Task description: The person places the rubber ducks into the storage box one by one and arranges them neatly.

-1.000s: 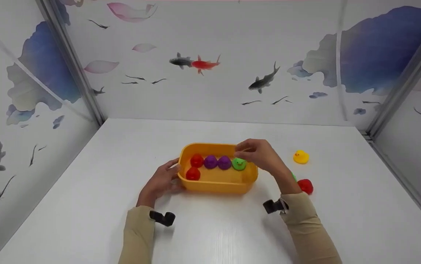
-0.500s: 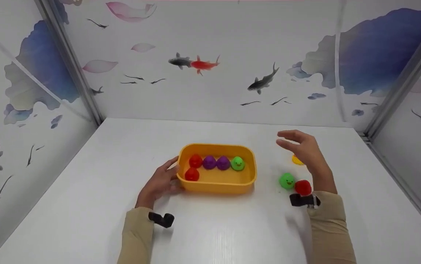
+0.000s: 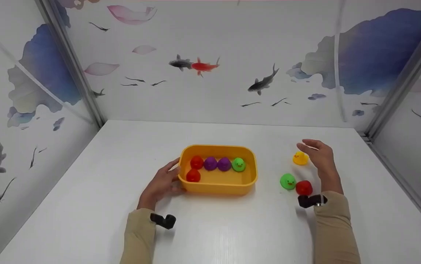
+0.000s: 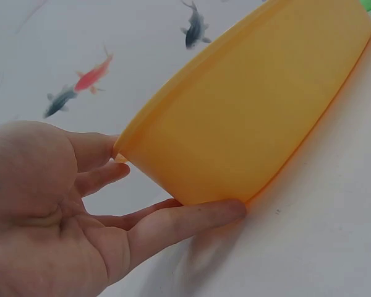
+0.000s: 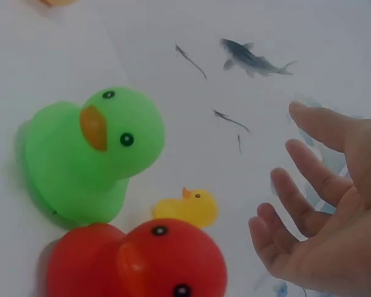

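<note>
My left hand (image 3: 161,185) touches the left end of a yellow-orange plastic bin (image 3: 219,189). In the left wrist view its thumb (image 4: 191,223) lies straight along the bin's lower edge, while the other fingers meet the end near the rim. Inside the bin sit two red toy ducks (image 3: 197,162), two purple ones (image 3: 210,163) and a green one (image 3: 238,164). With nothing in it, my right hand (image 3: 320,156) hovers just right of a small yellow rubber duck (image 3: 300,158), fingers loosely spread. The right wrist view shows a gap between hand and duck.
Right of the bin, a green rubber duck (image 3: 288,181) and a red one (image 3: 304,188) stand side by side on the white table (image 3: 210,227). Walls printed with fish and petals (image 3: 210,99) enclose the table at the back and sides.
My right hand has moved from above the bin's right end out to the right, then lower beside the yellow duck. The left hand and the bin stay in place.
</note>
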A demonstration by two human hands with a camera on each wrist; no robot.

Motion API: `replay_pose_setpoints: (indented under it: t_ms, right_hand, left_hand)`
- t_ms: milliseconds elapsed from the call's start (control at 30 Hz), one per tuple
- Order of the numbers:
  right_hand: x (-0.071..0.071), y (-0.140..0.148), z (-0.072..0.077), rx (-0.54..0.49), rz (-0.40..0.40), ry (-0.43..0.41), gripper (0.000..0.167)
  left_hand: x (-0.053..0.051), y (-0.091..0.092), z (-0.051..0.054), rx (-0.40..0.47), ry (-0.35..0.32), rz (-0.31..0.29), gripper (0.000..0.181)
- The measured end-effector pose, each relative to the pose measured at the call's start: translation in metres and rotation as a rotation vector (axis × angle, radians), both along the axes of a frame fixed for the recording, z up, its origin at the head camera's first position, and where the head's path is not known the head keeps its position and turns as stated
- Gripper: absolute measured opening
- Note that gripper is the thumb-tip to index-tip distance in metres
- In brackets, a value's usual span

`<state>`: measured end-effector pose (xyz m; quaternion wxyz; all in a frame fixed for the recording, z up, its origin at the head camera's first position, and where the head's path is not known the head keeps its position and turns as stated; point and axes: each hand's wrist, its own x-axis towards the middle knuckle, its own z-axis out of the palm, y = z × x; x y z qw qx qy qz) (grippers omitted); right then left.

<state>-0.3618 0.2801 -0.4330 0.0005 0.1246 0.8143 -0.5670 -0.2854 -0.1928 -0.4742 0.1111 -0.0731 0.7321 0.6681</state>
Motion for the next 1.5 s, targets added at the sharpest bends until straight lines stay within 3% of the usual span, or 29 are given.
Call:
replay_pose_setpoints:
  t_ms: [133, 300, 567, 700, 1167, 1500]
  right_hand:
    - [-0.007, 0.007, -0.01, -0.012, -0.027, -0.085, 0.069]
    - [-0.013, 0.014, -0.017, -0.077, -0.06, -0.121, 0.07]
    - [-0.015, 0.013, -0.026, -0.16, -0.06, -0.207, 0.074]
    - [-0.015, 0.013, -0.027, -0.208, -0.061, -0.227, 0.078]
    - [-0.02, 0.015, -0.038, -0.117, 0.014, -0.298, 0.077]
    - [-0.019, 0.015, -0.033, -0.059, 0.038, -0.301, 0.083]
  left_hand:
    - [0.0, 0.002, -0.001, 0.005, -0.021, -0.008, 0.051]
    - [-0.004, 0.003, 0.003, -0.012, -0.036, -0.011, 0.051]
    - [-0.001, 0.001, 0.002, -0.028, 0.006, -0.021, 0.051]
    - [0.0, 0.0, 0.001, 0.01, 0.012, -0.028, 0.051]
    - [-0.001, -0.001, 0.003, 0.009, -0.028, 0.009, 0.051]
    - [-0.003, 0.001, 0.004, 0.003, -0.019, 0.006, 0.052]
